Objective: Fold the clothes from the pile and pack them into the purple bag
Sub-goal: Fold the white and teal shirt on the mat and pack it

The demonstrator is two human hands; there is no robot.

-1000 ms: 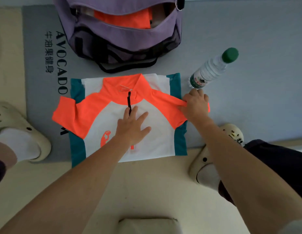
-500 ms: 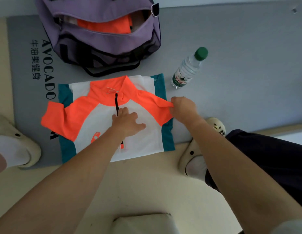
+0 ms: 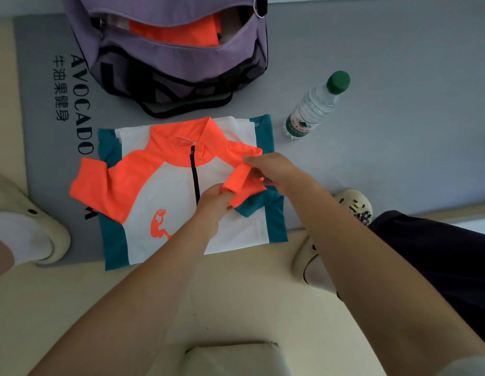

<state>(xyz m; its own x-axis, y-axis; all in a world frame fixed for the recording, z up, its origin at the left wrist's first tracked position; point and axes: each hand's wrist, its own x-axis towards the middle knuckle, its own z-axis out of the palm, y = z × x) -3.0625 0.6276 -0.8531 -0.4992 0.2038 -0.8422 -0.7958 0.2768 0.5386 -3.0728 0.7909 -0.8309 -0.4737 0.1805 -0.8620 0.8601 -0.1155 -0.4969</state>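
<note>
hands meet over a white, orange and teal shirt (image 3: 165,191) lying flat on a grey mat (image 3: 371,77), at the mat's near edge. left hand (image 3: 212,203) and right hand (image 3: 271,172) both pinch the shirt's orange right sleeve (image 3: 240,185), lifted and turned in over the chest. purple bag (image 3: 176,58) sits open at the mat's far edge, orange cloth showing inside. a water bottle with a green cap (image 3: 314,107) stands to the right of the shirt's far right corner.
</note>
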